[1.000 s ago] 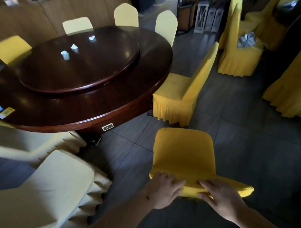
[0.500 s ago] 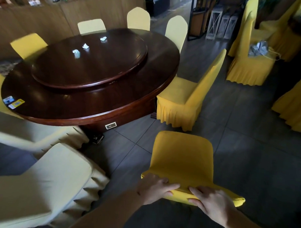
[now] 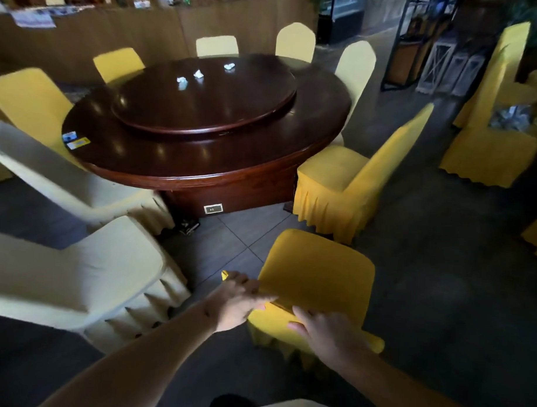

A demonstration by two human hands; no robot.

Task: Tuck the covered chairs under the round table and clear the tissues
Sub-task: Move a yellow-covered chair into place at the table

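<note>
Since the earlier frame both hands have shifted along the top of the nearest yellow chair (image 3: 313,272), and the view has lifted so that more of the far chairs shows. Left hand (image 3: 238,302) is now closed on the left end of the chair's backrest top, fingers wrapped over the cloth. Right hand (image 3: 326,330) lies on the backrest top just beside it, fingers bent over the cover; how firmly it grips cannot be told. This chair stands on the tiled floor (image 3: 238,235), apart from the counter and not tucked under it.

To the left, two pale covered chairs (image 3: 76,272) stand close together, the farther one near the counter's front edge. On the right, another yellow chair (image 3: 347,181) sits just beside the counter's right edge, its seat facing the base.

Beyond them is the round dark counter (image 3: 177,157) with a raised turntable (image 3: 204,94) at its middle. Three crumpled tissues (image 3: 198,74) lie on the far part of the turntable, spaced apart in a loose row. Small cards (image 3: 76,140) lie at the counter's left edge. More covered chairs ring the far edge.
</note>
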